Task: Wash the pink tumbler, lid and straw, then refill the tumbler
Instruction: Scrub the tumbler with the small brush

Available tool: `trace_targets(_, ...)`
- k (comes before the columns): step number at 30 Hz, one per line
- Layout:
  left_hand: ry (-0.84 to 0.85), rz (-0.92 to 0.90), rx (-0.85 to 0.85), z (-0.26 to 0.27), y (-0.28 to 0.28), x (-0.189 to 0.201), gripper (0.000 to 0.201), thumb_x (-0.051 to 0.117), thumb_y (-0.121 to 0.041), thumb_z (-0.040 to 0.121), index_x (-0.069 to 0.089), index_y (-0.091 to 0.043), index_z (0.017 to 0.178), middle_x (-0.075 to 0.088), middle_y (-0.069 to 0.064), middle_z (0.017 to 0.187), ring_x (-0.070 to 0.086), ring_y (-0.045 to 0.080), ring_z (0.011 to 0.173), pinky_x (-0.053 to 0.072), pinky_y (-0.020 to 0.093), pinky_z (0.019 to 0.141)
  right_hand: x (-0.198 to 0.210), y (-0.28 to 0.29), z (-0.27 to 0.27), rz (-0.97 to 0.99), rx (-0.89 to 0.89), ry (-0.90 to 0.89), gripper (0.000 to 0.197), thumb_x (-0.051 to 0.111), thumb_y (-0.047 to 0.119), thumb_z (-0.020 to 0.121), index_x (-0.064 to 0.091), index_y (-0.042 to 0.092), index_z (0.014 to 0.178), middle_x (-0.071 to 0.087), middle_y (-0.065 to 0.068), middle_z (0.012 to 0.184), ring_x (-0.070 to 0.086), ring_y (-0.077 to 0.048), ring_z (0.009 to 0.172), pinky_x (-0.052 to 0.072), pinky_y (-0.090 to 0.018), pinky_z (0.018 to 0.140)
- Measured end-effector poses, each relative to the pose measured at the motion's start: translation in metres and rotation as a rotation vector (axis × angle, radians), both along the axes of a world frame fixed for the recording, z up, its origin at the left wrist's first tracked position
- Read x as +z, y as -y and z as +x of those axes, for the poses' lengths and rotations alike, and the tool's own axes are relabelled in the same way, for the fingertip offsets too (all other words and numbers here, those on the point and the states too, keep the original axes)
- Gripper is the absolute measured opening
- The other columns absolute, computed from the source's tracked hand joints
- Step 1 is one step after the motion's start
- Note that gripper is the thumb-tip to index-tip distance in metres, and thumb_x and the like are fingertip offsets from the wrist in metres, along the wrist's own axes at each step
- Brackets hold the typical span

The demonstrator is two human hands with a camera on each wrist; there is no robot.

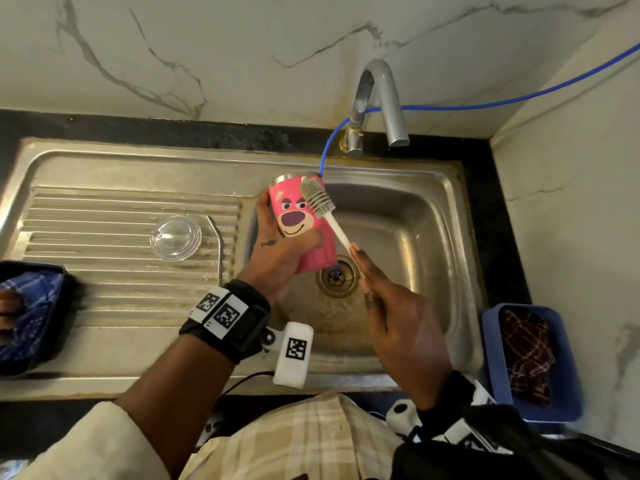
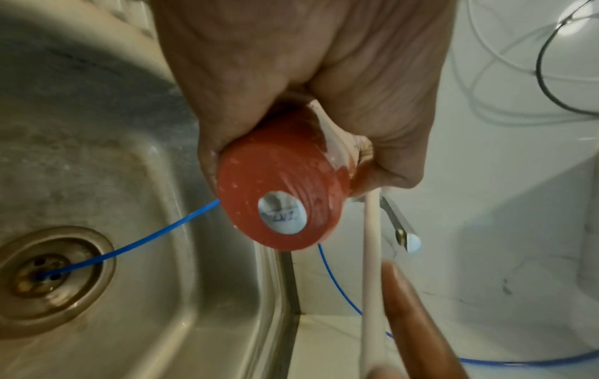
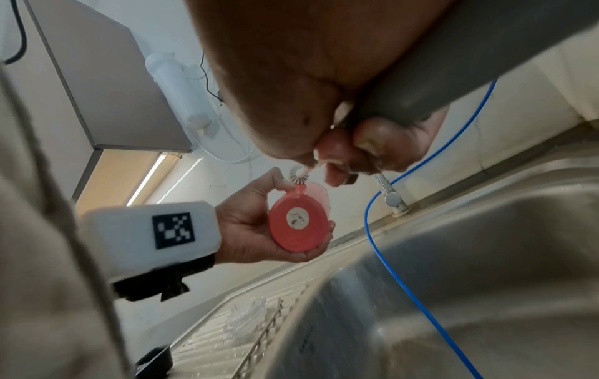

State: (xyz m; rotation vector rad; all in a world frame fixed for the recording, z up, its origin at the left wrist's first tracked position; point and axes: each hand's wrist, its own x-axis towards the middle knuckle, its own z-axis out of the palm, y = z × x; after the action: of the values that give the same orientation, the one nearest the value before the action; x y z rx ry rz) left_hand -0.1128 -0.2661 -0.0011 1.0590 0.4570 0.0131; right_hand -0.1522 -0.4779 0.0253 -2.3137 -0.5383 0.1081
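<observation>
I hold the pink tumbler (image 1: 304, 223) over the sink (image 1: 408, 216) basin with my left hand (image 1: 280, 261), fingers and thumb wrapped round its lower body, mouth tilted up and away from me. My right hand (image 1: 398, 327) pinches the white handle of the bottle brush (image 1: 320, 202); the bristle head lies against the tumbler's outer wall near the steel rim. The tap (image 1: 377, 105) shows no water running.

Procedure for this step, as I judge it:
1. Keep the left grip low on the body, so the upper wall and rim are free for the bristles.
2. Work the brush along the wall in strokes, turning the tumbler between passes so the whole circumference gets covered.
3. Keep the tumbler over the basin so that drips fall towards the drain (image 1: 337, 275).
4. Mind the blue hose (image 1: 325, 150) running from the tap area into the drain; it passes right behind the tumbler and could snag the brush.

The clear lid (image 1: 176, 238) and the metal straw (image 1: 218, 247) lie side by side on the ribbed drainboard, well apart from the tumbler.

Markings: the tumbler bears a printed bear face. A round white sticker (image 2: 282, 216) on its base carries handwriting, too blurred for me to read.
</observation>
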Motion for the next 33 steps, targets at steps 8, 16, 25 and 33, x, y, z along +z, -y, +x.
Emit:
trace_targets(8,-0.019,0.040,-0.084,-0.009,0.012,-0.002,0.099,0.076,0.001,0.067,0.035,-0.042,0.146,0.067,0.008,0.123,0.071,0.026,0.105,0.064,0.055,0.079,0.001,0.001,0.013,-0.017,-0.065,-0.004,0.072,0.058,0.007,0.104,0.035,0.040,0.164,0.034,0.018,0.062,0.040,-0.001,0.051,0.033,-0.017,0.057)
trace_targets(16,0.017,0.010,-0.028,-0.008,0.001,-0.007,0.104,0.078,-0.001,0.065,0.030,-0.028,0.153,0.069,0.007,0.119,0.073,0.025,0.101,0.063,0.048,0.076,0.000,0.006,-0.009,0.001,-0.012,-0.040,0.068,0.061,0.005,0.103,0.041,0.034,0.162,0.034,0.027,0.061,0.048,0.011,0.059,0.031,-0.005,0.058)
trace_targets(25,0.012,-0.001,0.042,-0.002,0.004,-0.004,0.104,0.072,0.003,0.067,0.026,-0.029,0.155,0.065,0.010,0.124,0.072,0.024,0.102,0.063,0.046,0.075,0.000,0.010,-0.005,0.017,-0.002,-0.035,0.066,0.059,0.005,0.105,0.041,0.032,0.162,0.040,0.025,0.062,0.047,0.009,0.058,0.031,-0.005,0.059)
trace_targets(33,0.030,0.021,-0.018,-0.008,0.017,-0.001,0.097,0.071,0.004,0.068,0.033,-0.027,0.151,0.064,0.009,0.121,0.068,0.028,0.105,0.063,0.059,0.082,0.001,0.002,0.012,0.023,-0.065,0.001,0.065,0.057,0.010,0.106,0.037,0.034,0.164,0.032,0.019,0.061,0.043,-0.003,0.050,0.030,-0.010,0.056)
